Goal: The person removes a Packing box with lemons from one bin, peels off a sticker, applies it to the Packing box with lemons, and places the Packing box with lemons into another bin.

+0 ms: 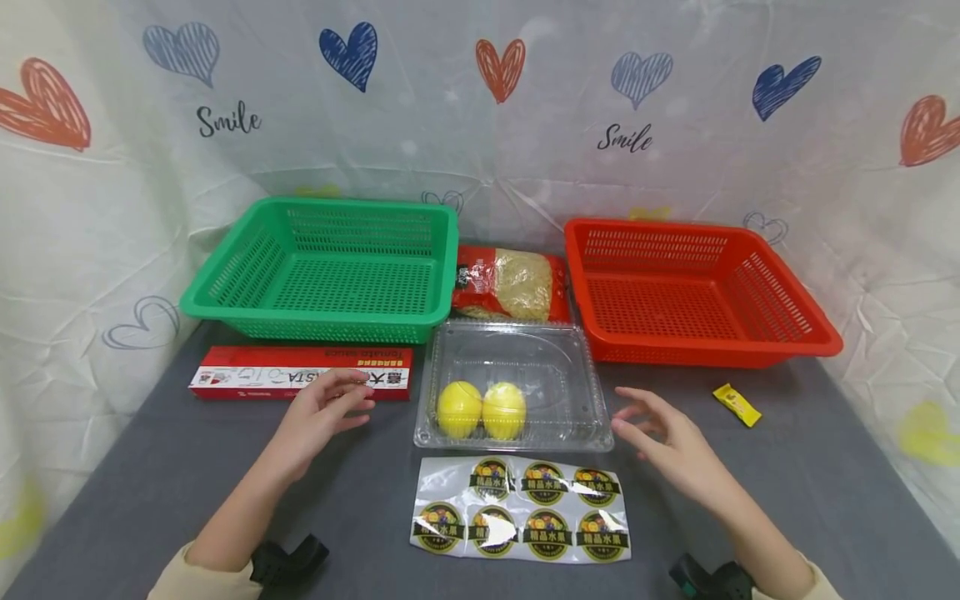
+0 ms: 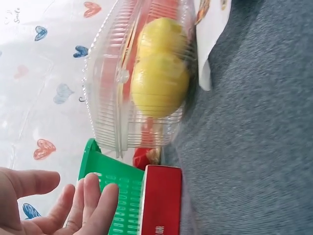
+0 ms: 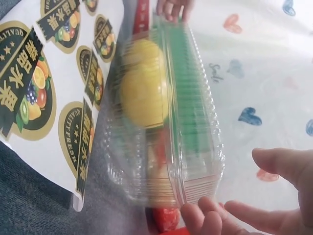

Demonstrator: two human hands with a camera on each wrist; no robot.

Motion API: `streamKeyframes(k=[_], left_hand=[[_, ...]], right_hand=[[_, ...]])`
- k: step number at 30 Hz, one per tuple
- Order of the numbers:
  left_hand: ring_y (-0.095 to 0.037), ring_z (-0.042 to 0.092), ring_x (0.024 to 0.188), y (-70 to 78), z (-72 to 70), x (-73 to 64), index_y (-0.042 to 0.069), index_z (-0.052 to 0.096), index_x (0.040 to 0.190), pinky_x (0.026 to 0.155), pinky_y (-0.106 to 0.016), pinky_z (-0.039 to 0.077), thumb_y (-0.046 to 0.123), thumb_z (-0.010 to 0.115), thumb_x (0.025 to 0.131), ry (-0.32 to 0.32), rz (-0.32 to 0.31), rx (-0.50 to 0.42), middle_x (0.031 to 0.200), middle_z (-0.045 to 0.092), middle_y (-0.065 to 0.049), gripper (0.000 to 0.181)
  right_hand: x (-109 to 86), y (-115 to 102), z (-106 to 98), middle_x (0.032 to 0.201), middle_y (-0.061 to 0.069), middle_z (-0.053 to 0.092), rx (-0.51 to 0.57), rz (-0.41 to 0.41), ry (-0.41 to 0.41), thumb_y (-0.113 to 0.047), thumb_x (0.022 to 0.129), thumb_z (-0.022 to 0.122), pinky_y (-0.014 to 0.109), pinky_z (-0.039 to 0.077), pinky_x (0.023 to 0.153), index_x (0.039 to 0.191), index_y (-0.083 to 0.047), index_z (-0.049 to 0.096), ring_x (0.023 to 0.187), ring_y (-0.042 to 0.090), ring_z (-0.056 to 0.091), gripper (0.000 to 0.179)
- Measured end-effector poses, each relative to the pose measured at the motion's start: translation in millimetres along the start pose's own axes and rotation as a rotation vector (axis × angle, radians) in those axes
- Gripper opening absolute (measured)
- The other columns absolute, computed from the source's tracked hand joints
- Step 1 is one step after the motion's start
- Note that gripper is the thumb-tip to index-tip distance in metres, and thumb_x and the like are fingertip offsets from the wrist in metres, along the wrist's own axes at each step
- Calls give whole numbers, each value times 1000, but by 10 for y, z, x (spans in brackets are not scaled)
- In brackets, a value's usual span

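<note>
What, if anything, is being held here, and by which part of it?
Nothing is held. The left grip is open near the red box; the right grip is open beside the clear container.

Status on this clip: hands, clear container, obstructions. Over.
Both hands empty: left hand left of clear container, right hand near its right side. Container lidded, two yellow fruits inside. Sticker sheet in front; no obstruction visible.

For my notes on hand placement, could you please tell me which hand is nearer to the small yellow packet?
Right: the right hand is to the left of the small yellow packet, while the left hand is beyond the clear container, near the red-and-white box.
</note>
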State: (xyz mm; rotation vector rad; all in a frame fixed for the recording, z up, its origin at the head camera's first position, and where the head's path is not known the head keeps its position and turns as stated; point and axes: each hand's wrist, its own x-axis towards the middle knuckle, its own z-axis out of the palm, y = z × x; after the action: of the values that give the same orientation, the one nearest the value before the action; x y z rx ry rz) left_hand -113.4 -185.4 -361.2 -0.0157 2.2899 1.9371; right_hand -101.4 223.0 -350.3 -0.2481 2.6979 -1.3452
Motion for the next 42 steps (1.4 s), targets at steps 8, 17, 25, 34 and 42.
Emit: streamKeyframes(k=[8,17,25,34,42], left_hand=[[-30,59,96,-113,42,-90,-9,47,118,77,-34,52,14,55,92,-44,-19,48,112,54,-26,35],[-27,61,91,-176,141,-160,-2,54,109,74,-33,53,18,58,91,-66,15,209,103,60,-18,27],[-18,62,81,-217,222,-237,4,61,102,68,-25,50,15,59,89,-74,72,360,93,64,-6,17],[-11,60,85,-300,318,-271,9,65,100,76,-28,50,11,62,87,-56,130,480,96,64,1,14],[-11,60,88,-313,380,-284,11,65,102,71,-27,50,12,63,86,-96,183,549,97,62,3,16]], right_hand=[[-76,-32,13,87,10,63,36,8,-4,-22,90,59,30,50,59,117,-1,50,73,21,62,35],[-156,-41,94,86,10,63,71,9,-11,-18,88,62,28,49,59,114,-3,53,71,18,63,31],[-232,-42,236,86,10,63,135,-66,2,-13,87,62,26,51,63,111,-1,55,73,17,63,28],[-254,-60,415,91,10,64,199,-109,-20,-15,86,64,28,52,64,107,-1,58,79,11,62,25],[-238,-54,529,93,10,65,204,-229,-83,-11,87,62,27,52,61,104,-2,61,81,7,61,19]])
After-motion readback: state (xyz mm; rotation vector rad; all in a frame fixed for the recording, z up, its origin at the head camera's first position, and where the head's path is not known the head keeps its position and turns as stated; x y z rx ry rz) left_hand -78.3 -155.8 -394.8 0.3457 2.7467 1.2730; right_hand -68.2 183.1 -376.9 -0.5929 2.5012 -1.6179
